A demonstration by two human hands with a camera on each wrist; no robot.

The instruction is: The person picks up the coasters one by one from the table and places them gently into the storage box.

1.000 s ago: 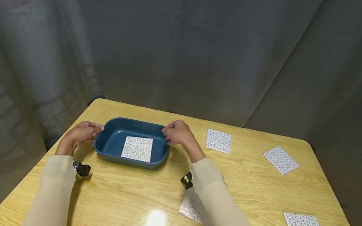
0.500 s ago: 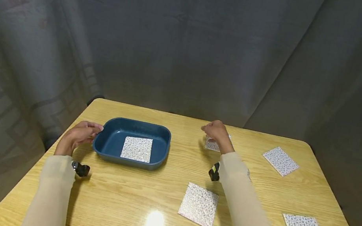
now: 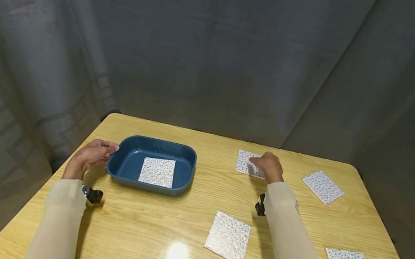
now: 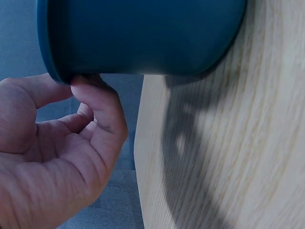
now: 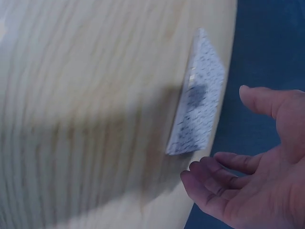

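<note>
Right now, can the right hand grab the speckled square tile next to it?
Probably yes: the right hand is open, right by the speckled square tile, with nothing seen between them. The left hand is away at the blue tray's rim.

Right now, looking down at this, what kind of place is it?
Probably a little curtained-off spot indoors for filming hand work, though I can't be sure. Grey curtains hang behind the wooden table and along its sides, and a small black device sits at each wrist.

A screened-off nook, room type unclear: grey drapes (image 3: 221, 49) behind and beside a wood-grain tabletop (image 3: 132, 236).
</note>
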